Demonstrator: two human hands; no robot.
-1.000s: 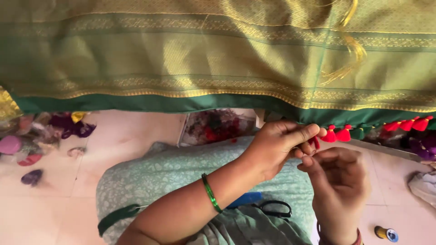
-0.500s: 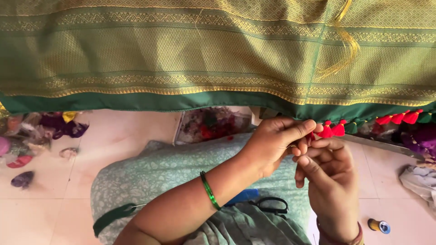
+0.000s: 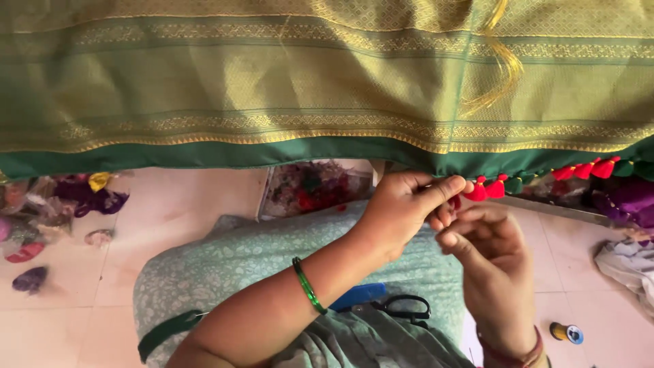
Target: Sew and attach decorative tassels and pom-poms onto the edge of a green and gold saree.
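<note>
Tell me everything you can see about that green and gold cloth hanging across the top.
The cloth is a woven, silky-looking fabric in olive-gold, with patterned gold bands running sideways and a plain dark green border along its lower edge. It hangs spread across the whole upper view. Small red tassels and green ones dangle from the border at the right; the left stretch has none. Loose gold threads trail down its face at the right. The left hand pinches the border beside the tassels, with the right hand just below.
</note>
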